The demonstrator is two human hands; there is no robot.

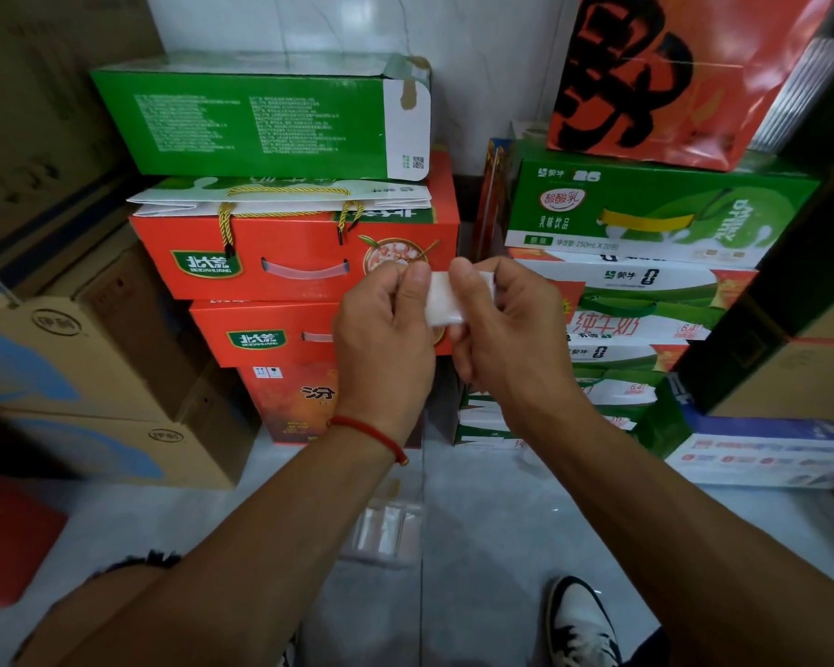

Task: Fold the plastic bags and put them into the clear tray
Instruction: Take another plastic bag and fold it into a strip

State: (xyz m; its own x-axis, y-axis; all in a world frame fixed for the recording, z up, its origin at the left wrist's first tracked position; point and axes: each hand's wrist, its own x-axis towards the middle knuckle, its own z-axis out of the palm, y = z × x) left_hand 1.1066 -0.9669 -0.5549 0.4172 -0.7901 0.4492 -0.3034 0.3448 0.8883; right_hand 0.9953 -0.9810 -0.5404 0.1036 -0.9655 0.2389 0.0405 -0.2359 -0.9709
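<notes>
- Currently, the left hand (386, 329) and right hand (504, 329) both pinch a small folded white plastic bag (446, 300) between them, raised before stacked boxes (299, 252).
- Below, the clear tray (381, 529) sits on the floor (501, 522).

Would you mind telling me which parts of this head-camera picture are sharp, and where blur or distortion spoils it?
Head view: the hands, left and right, and the folded plastic bag are fairly sharp; the clear tray on the floor is smeared and faint; box edges bow near the corners, and the edges darken.
</notes>
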